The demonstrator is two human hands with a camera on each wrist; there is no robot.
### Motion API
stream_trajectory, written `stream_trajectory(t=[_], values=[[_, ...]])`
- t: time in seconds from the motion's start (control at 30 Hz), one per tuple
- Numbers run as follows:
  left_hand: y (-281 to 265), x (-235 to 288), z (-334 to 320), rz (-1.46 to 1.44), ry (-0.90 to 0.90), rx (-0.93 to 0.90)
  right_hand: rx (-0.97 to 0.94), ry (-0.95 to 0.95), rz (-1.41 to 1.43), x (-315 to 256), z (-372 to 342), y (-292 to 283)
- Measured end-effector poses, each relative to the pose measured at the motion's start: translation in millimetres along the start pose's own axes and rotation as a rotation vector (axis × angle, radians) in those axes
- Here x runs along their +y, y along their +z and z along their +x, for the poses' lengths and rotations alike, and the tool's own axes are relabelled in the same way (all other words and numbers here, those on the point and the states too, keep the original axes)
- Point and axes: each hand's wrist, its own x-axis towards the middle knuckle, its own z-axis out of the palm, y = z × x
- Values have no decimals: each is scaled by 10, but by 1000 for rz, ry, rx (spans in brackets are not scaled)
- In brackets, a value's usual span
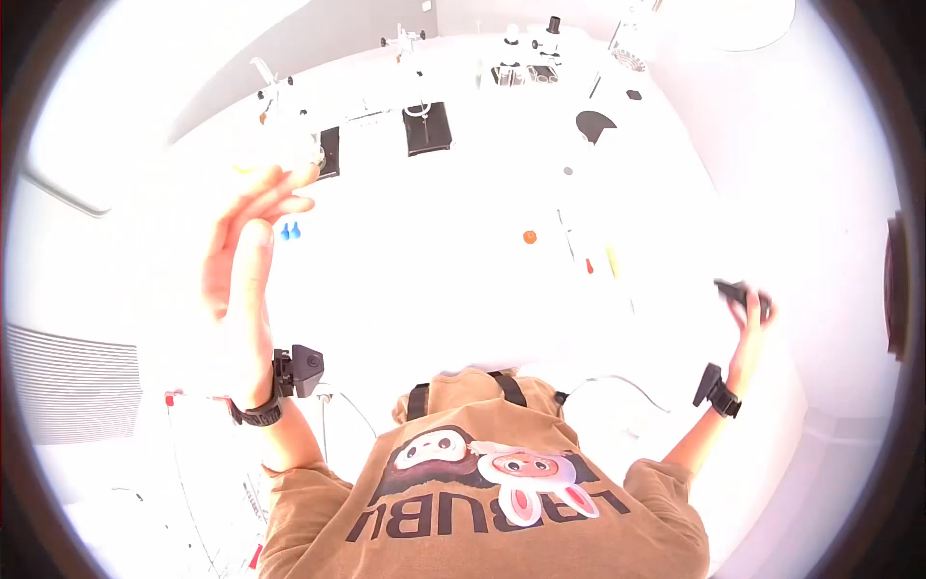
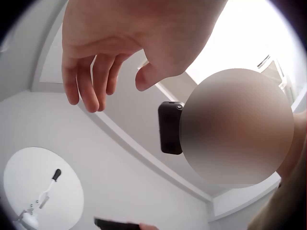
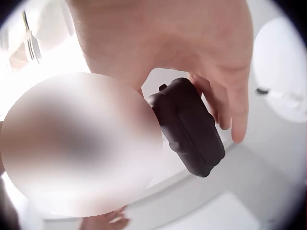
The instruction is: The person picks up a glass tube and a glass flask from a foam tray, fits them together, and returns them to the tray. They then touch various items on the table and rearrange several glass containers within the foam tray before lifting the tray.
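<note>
1. Brown fabric T-shirt (image 1: 492,425) with cartoon figures and dark lettering filled the bottom of my head view; its print read upside down because I was looking down the wearer's front.
2. Out to the right of the body, I saw the right hand (image 1: 752,314) grasping a dark, ridged, elongated block (image 3: 189,127), apparently plastic.
3. Its long axis ran steeply from upper left to lower right in my right wrist view. From the head, it slanted more gently, with the narrower end pointing left, toward the white counter (image 1: 415,280). I could not tell its front from its back.
4. Blurring hid the thumb from my wrist view, so I could not tell where it pressed. Being held so far aside probably kept the block well apart from the two small blue bulb-shaped pieces (image 1: 290,232) and the small round orange piece (image 1: 530,237).
5. I found the left hand (image 1: 251,256) raised and released, its thumb apart from the fingers, gripping nothing.
6. One black boxy camera (image 1: 307,370) sat strapped at the left wrist, presumably to face that hand's work.
</note>
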Motion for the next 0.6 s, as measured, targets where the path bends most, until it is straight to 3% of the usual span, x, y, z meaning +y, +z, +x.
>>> stream_trajectory(t=[0.03,0.07,0.13,0.17,0.2,0.23,0.27,0.3,0.33,0.37,0.4,0.5,0.6], values=[[64,-3,-94,-1,-22,-4,134,88,-117,420,80,-461],[92,-69,-86,36,-104,-8,218,195,-461,908,108,-938],[359,-714,324,93,-191,-14,211,487,-902,1817,308,-1214],[381,-1367,1177,75,-125,-21,264,420,-1080,2756,629,-1036],[262,-1749,1995,59,-140,-56,265,502,-1144,2658,802,-311],[264,-1928,2301,41,-168,-90,70,619,-1216,3052,832,-392],[257,-1926,2423,23,-204,-103,-200,611,-1197,3386,702,-698],[226,-1925,2575,32,-202,-99,111,773,-1204,3221,480,-467],[214,-1955,2640,44,-217,-115,285,835,-1128,3259,281,-409],[171,-2044,2696,57,-232,-131,194,856,-1133,3312,111,-355],[-366,-2061,2365,65,-266,-134,280,922,-1215,3694,-804,-431],[-176,-2119,2115,-59,-326,-223,149,1084,-1216,3787,-1378,-540],[197,-1855,1748,-90,-368,-146,27,1105,-1162,3837,-1491,-1029]])
